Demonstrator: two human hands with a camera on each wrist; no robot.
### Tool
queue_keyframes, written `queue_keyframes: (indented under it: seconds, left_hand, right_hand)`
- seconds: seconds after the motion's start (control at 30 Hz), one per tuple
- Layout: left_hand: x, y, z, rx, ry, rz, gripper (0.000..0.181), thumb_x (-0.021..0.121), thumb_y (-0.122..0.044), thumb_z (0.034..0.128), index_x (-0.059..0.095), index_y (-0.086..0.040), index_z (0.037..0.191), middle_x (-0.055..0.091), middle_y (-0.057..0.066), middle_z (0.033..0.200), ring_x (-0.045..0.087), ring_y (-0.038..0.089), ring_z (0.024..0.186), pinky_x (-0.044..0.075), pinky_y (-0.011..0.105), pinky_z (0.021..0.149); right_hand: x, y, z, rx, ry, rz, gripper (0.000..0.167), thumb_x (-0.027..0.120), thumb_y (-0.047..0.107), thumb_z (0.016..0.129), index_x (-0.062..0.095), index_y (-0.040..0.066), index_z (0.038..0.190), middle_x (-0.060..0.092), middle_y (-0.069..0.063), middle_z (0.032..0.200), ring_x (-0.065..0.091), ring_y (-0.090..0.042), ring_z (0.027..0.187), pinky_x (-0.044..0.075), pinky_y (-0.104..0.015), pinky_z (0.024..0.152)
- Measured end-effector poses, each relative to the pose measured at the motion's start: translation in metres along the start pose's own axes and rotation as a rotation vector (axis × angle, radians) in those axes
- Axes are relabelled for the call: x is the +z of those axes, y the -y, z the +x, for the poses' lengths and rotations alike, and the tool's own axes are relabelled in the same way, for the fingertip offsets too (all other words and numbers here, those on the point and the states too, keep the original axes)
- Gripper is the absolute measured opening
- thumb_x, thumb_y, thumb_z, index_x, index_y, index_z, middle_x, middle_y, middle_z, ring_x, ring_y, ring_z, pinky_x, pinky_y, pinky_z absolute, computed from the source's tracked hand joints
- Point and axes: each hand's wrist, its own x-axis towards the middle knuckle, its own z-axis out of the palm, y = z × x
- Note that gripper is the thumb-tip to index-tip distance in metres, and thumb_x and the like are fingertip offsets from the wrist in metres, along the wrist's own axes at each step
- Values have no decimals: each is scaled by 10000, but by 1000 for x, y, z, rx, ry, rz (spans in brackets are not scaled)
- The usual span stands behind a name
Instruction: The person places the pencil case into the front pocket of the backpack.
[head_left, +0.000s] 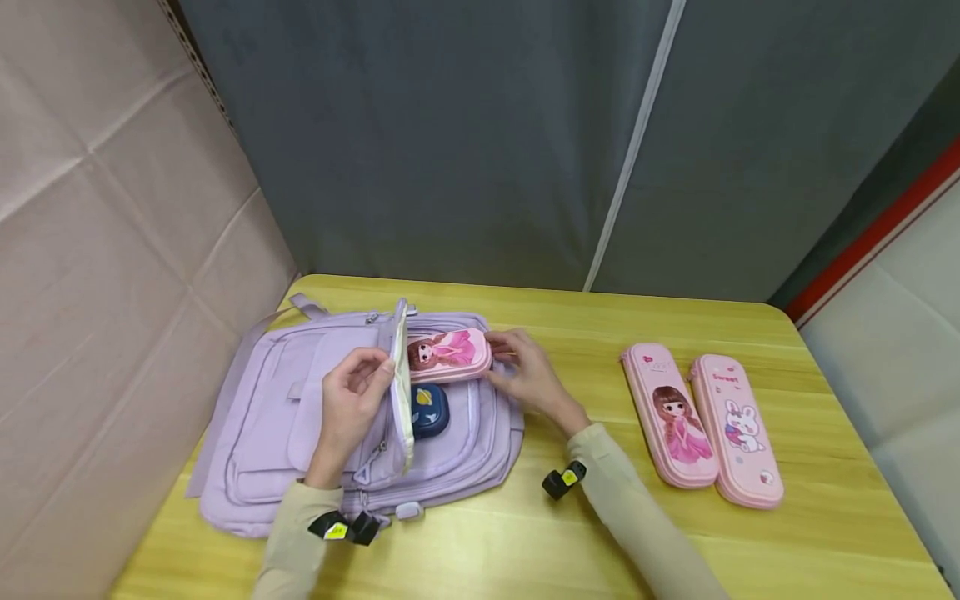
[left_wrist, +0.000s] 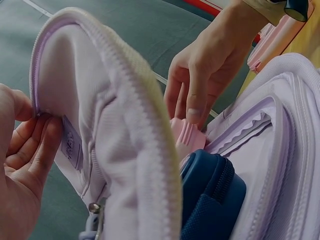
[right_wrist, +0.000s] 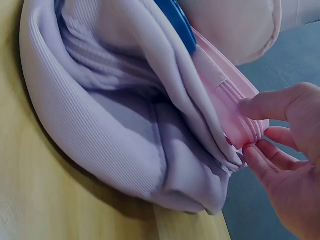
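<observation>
A lilac backpack [head_left: 262, 442] lies flat on the table, its front pocket unzipped. My left hand [head_left: 354, 400] pinches the edge of the raised pocket flap [head_left: 402, 392], thumb against fingers, as the left wrist view also shows. With my right hand [head_left: 528, 375] I grip the end of a pink pencil case [head_left: 453, 354] bearing a long-haired doll picture. That case lies partly in the pocket, its far end hidden behind the flap. Below it in the pocket sits a small dark blue zipped case [head_left: 430, 410] with a yellow planet print.
To the right on the wooden table [head_left: 540, 542] lie two more pink pencil cases, a doll one [head_left: 670, 417] and a rabbit one [head_left: 737, 431], side by side. A grey curtain [head_left: 450, 150] hangs behind the table, and a pale cloth wall [head_left: 112, 292] stands at the left.
</observation>
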Motion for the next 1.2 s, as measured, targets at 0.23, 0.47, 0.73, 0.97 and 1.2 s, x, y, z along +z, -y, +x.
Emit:
queue_keyframes:
  seconds: [0.23, 0.47, 0.73, 0.97, 1.2]
  left_hand:
    - [0, 2, 0, 4, -2, -4, 112, 615, 152, 893, 597, 213, 985, 676, -44, 895, 680, 54, 881, 585, 161, 830]
    - [0, 3, 0, 22, -2, -32, 106, 605, 169, 885, 589, 227, 973, 676, -40, 880, 685, 46, 866, 588, 158, 806]
    - [0, 4, -1, 35, 0, -26, 109, 607, 172, 882, 590, 227, 974, 674, -44, 887, 680, 45, 875, 589, 167, 832]
    - [0, 5, -2, 28, 4, -41, 119, 609, 172, 881, 588, 226, 984, 681, -50, 901, 686, 45, 894, 588, 173, 849]
    - [-1, 7, -4, 14, -2, -42, 118, 610, 166, 885, 589, 224, 986, 682, -52, 892, 686, 39, 887, 588, 168, 838]
  right_hand:
    - [11, 2, 2, 8, 28, -12, 510, 760, -32, 855, 589, -15, 1335, 591, -156, 1298, 634, -281, 1176, 537, -319, 1046]
    - [17, 6, 3, 34, 71, 25, 499, 725, -33, 880, 573, -6, 1355, 601, -158, 1353, 623, -282, 1240, 519, -304, 1065]
    - [26, 11, 5, 15, 133, 77, 514, 641, -96, 902, 513, -56, 1399, 576, -236, 1412, 598, -357, 1285, 505, -397, 1088]
    - [36, 12, 8, 5, 201, 68, 496, 567, -73, 939, 487, -31, 1427, 555, -231, 1443, 608, -346, 1278, 518, -360, 1070]
    - [41, 12, 8, 41, 206, 86, 493, 539, -106, 938, 497, -22, 1422, 555, -212, 1449, 601, -338, 1290, 510, -344, 1077]
